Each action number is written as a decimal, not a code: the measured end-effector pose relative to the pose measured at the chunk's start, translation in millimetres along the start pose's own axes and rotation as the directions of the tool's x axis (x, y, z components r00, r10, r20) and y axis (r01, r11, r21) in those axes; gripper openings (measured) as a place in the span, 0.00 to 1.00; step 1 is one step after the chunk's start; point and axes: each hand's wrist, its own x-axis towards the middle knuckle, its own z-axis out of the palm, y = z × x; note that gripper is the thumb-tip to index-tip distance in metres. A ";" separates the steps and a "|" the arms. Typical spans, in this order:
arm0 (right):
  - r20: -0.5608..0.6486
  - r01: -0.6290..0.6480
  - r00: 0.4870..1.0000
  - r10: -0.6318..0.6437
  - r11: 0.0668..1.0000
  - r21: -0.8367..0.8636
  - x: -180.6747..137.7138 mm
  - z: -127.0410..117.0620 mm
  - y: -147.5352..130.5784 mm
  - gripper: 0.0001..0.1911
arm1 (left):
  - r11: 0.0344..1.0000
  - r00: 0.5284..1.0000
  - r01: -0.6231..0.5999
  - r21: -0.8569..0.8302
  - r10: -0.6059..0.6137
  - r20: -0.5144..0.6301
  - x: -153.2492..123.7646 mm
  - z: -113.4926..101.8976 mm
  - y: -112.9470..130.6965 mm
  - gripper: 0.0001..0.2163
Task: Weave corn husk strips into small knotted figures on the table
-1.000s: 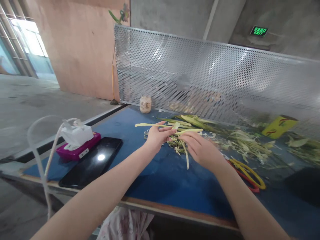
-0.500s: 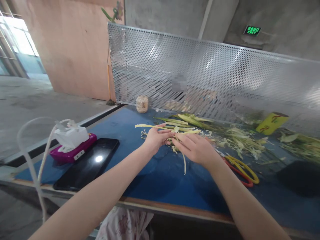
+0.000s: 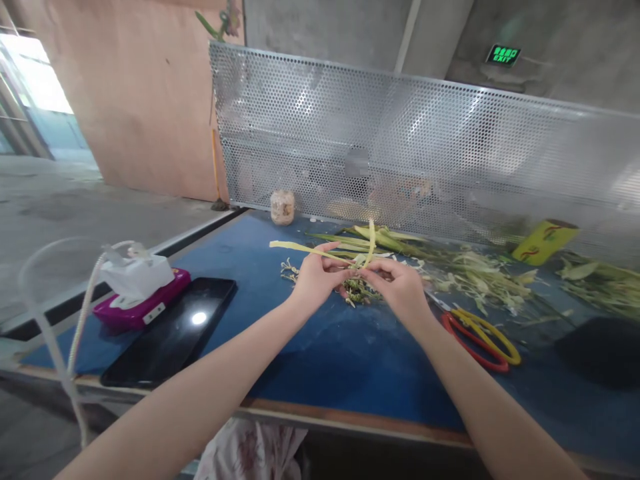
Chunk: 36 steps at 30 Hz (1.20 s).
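My left hand (image 3: 317, 277) and my right hand (image 3: 400, 283) meet over the middle of the table, thumbs and fingers pinched together. Between them is a pale yellow-green leaf strip (image 3: 293, 247), whose flat end sticks out leftward past my left hand. A second length of leaf strip (image 3: 371, 243) stands up from the fingertips of my right hand; whether it joins the first is hidden by my fingers. Just beneath my hands lies a small heap of curled green and whitish plant pieces (image 3: 357, 291). Scissors (image 3: 480, 337) with red and yellow handles rest right of my right wrist.
Long green leaves (image 3: 385, 240) and shredded strips (image 3: 480, 273) lie on the blue table (image 3: 325, 360). A yellow can (image 3: 545, 241) lies tilted behind. At left are a black phone (image 3: 173, 333) and a purple box with a white plug (image 3: 135, 277). A perforated metal panel (image 3: 300, 113) stands at the back.
The right-hand end of the leaf strip now points upward instead of lying flat to the right. My right hand has turned from palm-down to a fingertip pinch. A strip end hanging below is gone from view.
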 end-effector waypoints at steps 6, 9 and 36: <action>0.136 -0.348 0.936 0.325 0.912 0.217 3.2 0.3 -2.5 0.16 | 0.989 0.987 -0.126 0.072 0.117 0.112 2.5 -4.5 -5.2 0.31; 0.179 -0.371 0.926 0.332 0.888 0.272 3.3 -0.3 -1.2 0.18 | 0.989 0.984 -0.136 0.063 0.127 0.125 1.0 -3.3 -4.4 0.34; -0.145 0.283 0.899 -0.413 0.801 -0.527 -7.0 -3.8 -6.7 0.09 | 0.991 0.995 0.039 -0.124 -0.027 0.101 -3.0 7.4 -4.7 0.26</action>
